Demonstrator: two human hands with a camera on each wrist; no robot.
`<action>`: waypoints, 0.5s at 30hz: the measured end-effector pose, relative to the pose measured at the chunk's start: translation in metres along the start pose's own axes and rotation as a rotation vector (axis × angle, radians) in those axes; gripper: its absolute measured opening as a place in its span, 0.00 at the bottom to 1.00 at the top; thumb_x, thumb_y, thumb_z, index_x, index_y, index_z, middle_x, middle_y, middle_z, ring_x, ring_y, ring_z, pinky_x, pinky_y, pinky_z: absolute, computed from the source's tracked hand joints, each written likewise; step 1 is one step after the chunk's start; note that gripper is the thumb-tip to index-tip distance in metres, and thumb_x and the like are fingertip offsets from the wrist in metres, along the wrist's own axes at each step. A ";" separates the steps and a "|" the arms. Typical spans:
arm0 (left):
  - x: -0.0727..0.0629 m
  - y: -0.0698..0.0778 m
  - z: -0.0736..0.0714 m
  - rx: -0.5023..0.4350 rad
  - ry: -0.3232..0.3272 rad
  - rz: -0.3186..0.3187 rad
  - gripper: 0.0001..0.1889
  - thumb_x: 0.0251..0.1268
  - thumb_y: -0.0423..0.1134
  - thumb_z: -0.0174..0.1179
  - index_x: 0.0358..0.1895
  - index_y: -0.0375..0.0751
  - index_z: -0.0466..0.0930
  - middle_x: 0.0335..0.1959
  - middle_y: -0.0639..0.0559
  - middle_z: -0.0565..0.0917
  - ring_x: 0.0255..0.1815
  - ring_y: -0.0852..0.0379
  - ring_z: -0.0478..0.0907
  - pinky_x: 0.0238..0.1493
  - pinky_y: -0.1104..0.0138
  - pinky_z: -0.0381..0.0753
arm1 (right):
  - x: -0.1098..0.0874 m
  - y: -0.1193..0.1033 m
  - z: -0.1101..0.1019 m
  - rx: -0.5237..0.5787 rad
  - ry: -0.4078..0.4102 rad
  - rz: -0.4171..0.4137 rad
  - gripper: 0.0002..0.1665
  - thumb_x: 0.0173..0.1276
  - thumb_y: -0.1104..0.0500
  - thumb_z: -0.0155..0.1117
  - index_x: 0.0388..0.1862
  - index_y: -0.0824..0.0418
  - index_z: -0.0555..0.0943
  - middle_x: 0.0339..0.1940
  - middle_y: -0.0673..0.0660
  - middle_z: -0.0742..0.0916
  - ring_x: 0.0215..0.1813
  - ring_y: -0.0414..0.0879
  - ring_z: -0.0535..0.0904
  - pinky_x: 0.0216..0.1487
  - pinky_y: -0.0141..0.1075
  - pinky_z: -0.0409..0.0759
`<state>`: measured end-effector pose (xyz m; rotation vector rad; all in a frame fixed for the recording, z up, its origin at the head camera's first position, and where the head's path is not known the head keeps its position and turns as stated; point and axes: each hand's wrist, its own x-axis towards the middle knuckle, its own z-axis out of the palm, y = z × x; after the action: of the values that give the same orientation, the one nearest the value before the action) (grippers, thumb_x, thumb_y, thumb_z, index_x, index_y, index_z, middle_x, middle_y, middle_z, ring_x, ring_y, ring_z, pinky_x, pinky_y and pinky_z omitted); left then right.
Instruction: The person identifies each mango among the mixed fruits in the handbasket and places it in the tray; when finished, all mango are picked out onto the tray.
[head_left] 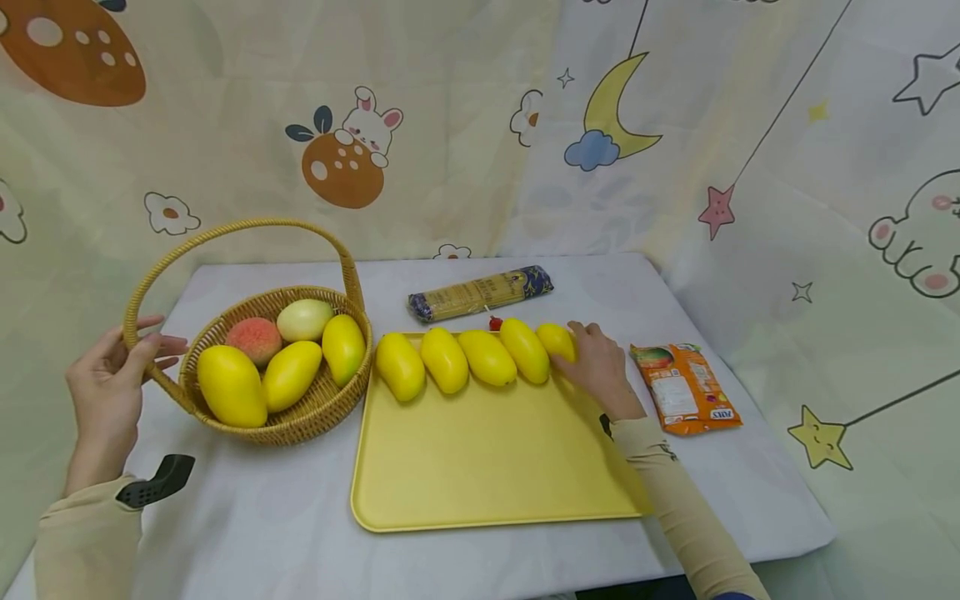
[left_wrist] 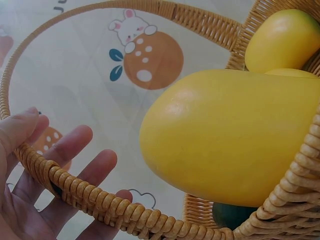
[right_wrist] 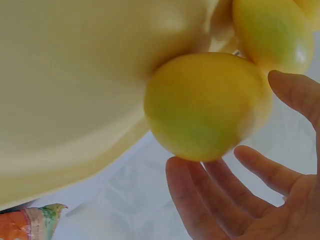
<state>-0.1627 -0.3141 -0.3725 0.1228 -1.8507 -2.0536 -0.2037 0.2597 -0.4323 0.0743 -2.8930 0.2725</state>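
This looks like a staged tabletop set rather than a lived-in room; a cartoon-printed cloth backdrop (head_left: pixel 465 125) with rabbits, moons and stars hangs behind and beside a small table (head_left: pixel 247 517) under a plain white cover; fruit, a wicker basket (head_left: pixel 300 417) and a yellow tray (head_left: pixel 487 467) sit arranged on it.

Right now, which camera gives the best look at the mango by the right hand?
The right wrist view: the mango fills the frame at the tray edge, the right hand open beside it. The head view shows it small and half hidden behind that hand. The left wrist view shows only basket fruit.
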 end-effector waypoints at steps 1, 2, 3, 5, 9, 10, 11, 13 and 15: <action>0.000 0.000 0.000 0.000 0.000 0.000 0.21 0.64 0.40 0.62 0.58 0.36 0.77 0.32 0.57 0.87 0.33 0.64 0.83 0.40 0.82 0.79 | 0.000 -0.001 -0.001 0.006 0.014 -0.003 0.38 0.61 0.43 0.66 0.64 0.64 0.72 0.50 0.69 0.80 0.36 0.62 0.80 0.32 0.53 0.80; 0.000 0.000 0.000 0.001 0.000 0.000 0.21 0.64 0.40 0.62 0.59 0.36 0.76 0.32 0.57 0.87 0.33 0.64 0.83 0.40 0.82 0.79 | 0.001 -0.002 -0.002 0.009 0.025 -0.006 0.38 0.61 0.43 0.66 0.63 0.64 0.72 0.50 0.69 0.80 0.36 0.61 0.80 0.31 0.53 0.80; 0.000 0.001 0.000 0.002 -0.001 -0.001 0.21 0.64 0.40 0.62 0.59 0.36 0.77 0.32 0.57 0.87 0.33 0.64 0.83 0.40 0.82 0.79 | 0.001 -0.003 -0.003 0.013 0.035 -0.009 0.37 0.61 0.44 0.67 0.63 0.64 0.72 0.50 0.69 0.80 0.35 0.61 0.81 0.31 0.52 0.80; 0.000 0.001 0.000 0.006 -0.001 -0.002 0.21 0.64 0.40 0.62 0.59 0.36 0.76 0.32 0.57 0.87 0.32 0.64 0.83 0.40 0.82 0.79 | 0.002 -0.006 -0.005 0.024 0.049 -0.010 0.37 0.61 0.44 0.67 0.63 0.63 0.73 0.50 0.68 0.80 0.36 0.61 0.81 0.31 0.52 0.80; 0.000 0.001 0.000 0.009 0.000 0.000 0.21 0.64 0.40 0.62 0.59 0.36 0.76 0.32 0.57 0.87 0.32 0.64 0.83 0.40 0.82 0.79 | 0.004 -0.015 -0.011 0.042 0.052 -0.009 0.36 0.62 0.44 0.67 0.63 0.62 0.73 0.51 0.68 0.80 0.36 0.61 0.80 0.31 0.52 0.80; 0.000 0.001 0.000 0.008 0.000 0.001 0.21 0.64 0.40 0.62 0.59 0.35 0.76 0.32 0.57 0.87 0.32 0.64 0.83 0.40 0.82 0.79 | 0.005 -0.018 -0.012 0.043 0.046 -0.010 0.36 0.62 0.45 0.66 0.63 0.62 0.73 0.52 0.68 0.80 0.36 0.61 0.80 0.32 0.52 0.80; 0.000 0.001 0.000 0.005 0.000 0.002 0.21 0.64 0.40 0.62 0.58 0.35 0.76 0.32 0.57 0.87 0.32 0.64 0.83 0.40 0.82 0.79 | 0.006 -0.021 -0.013 0.047 0.040 -0.010 0.36 0.62 0.45 0.66 0.63 0.62 0.73 0.52 0.68 0.80 0.37 0.61 0.80 0.33 0.53 0.80; 0.000 0.001 0.000 0.000 -0.003 0.003 0.21 0.64 0.39 0.62 0.58 0.35 0.76 0.31 0.57 0.87 0.32 0.64 0.83 0.40 0.82 0.79 | 0.007 -0.028 -0.015 0.051 0.027 -0.014 0.36 0.62 0.45 0.66 0.64 0.62 0.72 0.52 0.68 0.80 0.37 0.60 0.80 0.33 0.52 0.80; 0.000 0.000 0.000 -0.007 -0.003 0.004 0.21 0.64 0.39 0.62 0.58 0.35 0.77 0.31 0.57 0.87 0.32 0.64 0.83 0.40 0.82 0.79 | 0.009 -0.036 -0.016 0.056 0.013 -0.019 0.36 0.63 0.44 0.66 0.64 0.62 0.72 0.53 0.68 0.80 0.36 0.58 0.80 0.33 0.50 0.81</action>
<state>-0.1625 -0.3139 -0.3720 0.1144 -1.8438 -2.0577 -0.2066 0.2267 -0.4088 0.1091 -2.8709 0.3490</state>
